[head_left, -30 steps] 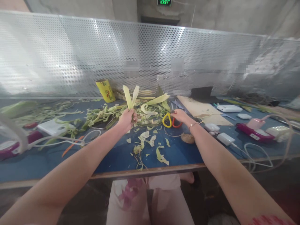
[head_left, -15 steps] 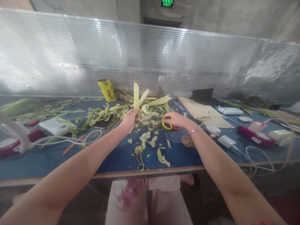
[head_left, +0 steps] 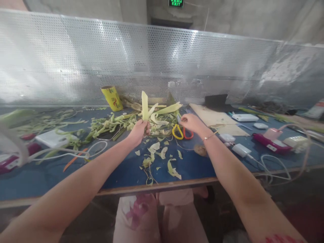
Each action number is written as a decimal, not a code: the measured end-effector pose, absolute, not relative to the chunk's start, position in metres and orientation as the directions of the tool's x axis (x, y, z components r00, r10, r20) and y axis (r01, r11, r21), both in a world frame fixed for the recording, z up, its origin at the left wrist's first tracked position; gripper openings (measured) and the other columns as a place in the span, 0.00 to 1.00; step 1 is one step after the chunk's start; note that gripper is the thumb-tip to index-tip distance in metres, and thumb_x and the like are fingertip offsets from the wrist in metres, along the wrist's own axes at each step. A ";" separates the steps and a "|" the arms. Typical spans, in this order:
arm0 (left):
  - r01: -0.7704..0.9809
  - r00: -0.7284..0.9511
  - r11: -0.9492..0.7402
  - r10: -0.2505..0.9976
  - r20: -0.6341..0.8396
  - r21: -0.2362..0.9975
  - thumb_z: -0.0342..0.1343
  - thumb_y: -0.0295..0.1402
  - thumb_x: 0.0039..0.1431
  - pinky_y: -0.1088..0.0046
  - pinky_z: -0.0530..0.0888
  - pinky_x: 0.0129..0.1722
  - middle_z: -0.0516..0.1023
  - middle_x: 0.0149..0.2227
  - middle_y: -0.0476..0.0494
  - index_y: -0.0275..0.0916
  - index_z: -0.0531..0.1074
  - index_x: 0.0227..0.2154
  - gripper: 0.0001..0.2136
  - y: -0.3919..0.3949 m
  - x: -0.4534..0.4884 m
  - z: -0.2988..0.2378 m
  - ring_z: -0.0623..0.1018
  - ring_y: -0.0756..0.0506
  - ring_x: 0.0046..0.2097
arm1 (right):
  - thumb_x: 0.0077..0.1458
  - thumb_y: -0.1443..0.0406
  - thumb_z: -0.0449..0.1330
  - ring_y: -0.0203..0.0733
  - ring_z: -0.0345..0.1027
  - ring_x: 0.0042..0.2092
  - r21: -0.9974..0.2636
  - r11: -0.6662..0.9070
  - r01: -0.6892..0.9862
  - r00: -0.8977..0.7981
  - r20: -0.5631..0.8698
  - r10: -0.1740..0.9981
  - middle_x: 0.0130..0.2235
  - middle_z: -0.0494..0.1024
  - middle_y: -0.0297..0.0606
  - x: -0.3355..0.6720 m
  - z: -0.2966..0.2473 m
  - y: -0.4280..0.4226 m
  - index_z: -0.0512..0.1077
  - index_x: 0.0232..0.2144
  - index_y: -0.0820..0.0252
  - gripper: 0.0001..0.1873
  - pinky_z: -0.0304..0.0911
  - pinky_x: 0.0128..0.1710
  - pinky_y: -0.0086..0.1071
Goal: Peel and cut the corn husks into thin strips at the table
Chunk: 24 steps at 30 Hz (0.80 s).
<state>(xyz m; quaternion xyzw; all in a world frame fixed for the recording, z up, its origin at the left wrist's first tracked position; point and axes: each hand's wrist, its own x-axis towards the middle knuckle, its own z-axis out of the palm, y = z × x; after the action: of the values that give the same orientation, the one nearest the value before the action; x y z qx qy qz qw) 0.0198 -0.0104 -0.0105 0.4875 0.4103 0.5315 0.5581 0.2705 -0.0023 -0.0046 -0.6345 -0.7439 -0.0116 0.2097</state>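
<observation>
- Two bare forearms of ours reach out from 6 o'clock, over pale trousers (head_left: 152, 216), and cross the wooden front edge of the blue table (head_left: 121, 175).
- Cut leaf scraps (head_left: 162, 152) lie strewn on the table between the arms, at 6 o'clock from the hands.
- Our left hand (head_left: 138, 132) is closed in a fist round the lower ends of the leaf strips (head_left: 144, 105). These pale green strips stand upright out of the fist and fan toward 12 and 1 o'clock, above the middle of the table.
- Our right hand (head_left: 191, 122) is well apart from the left, at its 3 o'clock. Its fingers are curled with the tips drawn together, and we cannot tell whether they pinch anything.
- Scissors (head_left: 181, 132) with one yellow and one red loop lie flat on the table between the two hands, just below the right one at its 7 o'clock.
- At 4 o'clock from the right hand we see a white charger (head_left: 241, 150) with its cable, and at 3 o'clock, farther off, a pink device (head_left: 268, 141).
- A heap of green trimmings (head_left: 111, 123) lies at 10 o'clock from the left hand, and a white box (head_left: 52, 138) lies well out at 9 o'clock.
- Cardboard sheets (head_left: 212, 116) lie at 1 o'clock from the right hand.
- A yellow cup (head_left: 112, 98) leans at 11 o'clock from the left hand, at the foot of the perforated metal screen (head_left: 76, 60) along the back of the table.
- An exit sign (head_left: 176, 2) glows green at 12 o'clock, above the screen.
</observation>
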 end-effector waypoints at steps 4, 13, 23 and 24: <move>-0.198 0.092 -0.039 0.994 0.058 0.979 0.43 0.28 0.59 0.81 0.63 0.18 0.60 0.21 0.55 0.36 0.60 0.27 0.06 -0.010 0.020 -0.010 0.60 0.57 0.17 | 0.51 0.55 0.55 0.55 0.64 0.51 -0.135 -0.262 0.955 0.283 0.171 0.944 0.51 0.67 0.61 0.321 -0.023 0.018 0.67 0.49 0.72 0.29 0.59 0.46 0.38; -0.220 0.083 -0.038 0.995 0.058 0.975 0.43 0.28 0.59 0.80 0.63 0.18 0.60 0.20 0.55 0.36 0.60 0.27 0.06 -0.009 0.019 -0.010 0.60 0.57 0.17 | 0.51 0.49 0.52 0.56 0.61 0.55 -0.091 -0.335 0.938 0.340 0.049 0.939 0.53 0.67 0.59 0.331 -0.038 0.031 0.65 0.52 0.72 0.35 0.58 0.49 0.39; -0.237 0.070 -0.019 0.997 0.037 0.971 0.43 0.28 0.59 0.80 0.63 0.18 0.60 0.20 0.56 0.37 0.60 0.27 0.06 -0.009 0.020 -0.008 0.60 0.57 0.17 | 0.46 0.47 0.56 0.54 0.67 0.50 -0.132 -0.355 0.926 0.363 0.048 0.930 0.47 0.73 0.56 0.340 -0.036 0.034 0.70 0.45 0.70 0.34 0.61 0.44 0.36; -0.237 0.072 -0.020 0.997 0.038 0.971 0.43 0.28 0.59 0.80 0.63 0.18 0.60 0.20 0.56 0.37 0.60 0.27 0.06 -0.009 0.020 -0.009 0.60 0.57 0.17 | 0.46 0.47 0.56 0.54 0.67 0.50 -0.131 -0.352 0.927 0.360 0.051 0.931 0.47 0.73 0.56 0.339 -0.036 0.034 0.70 0.45 0.70 0.33 0.61 0.44 0.36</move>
<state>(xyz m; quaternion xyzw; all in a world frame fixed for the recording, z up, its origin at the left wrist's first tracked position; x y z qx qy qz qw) 0.0201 -0.0092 -0.0087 0.4631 0.4103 0.5436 0.5671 0.3394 0.0337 -0.0364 -0.8219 -0.5652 0.0159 0.0686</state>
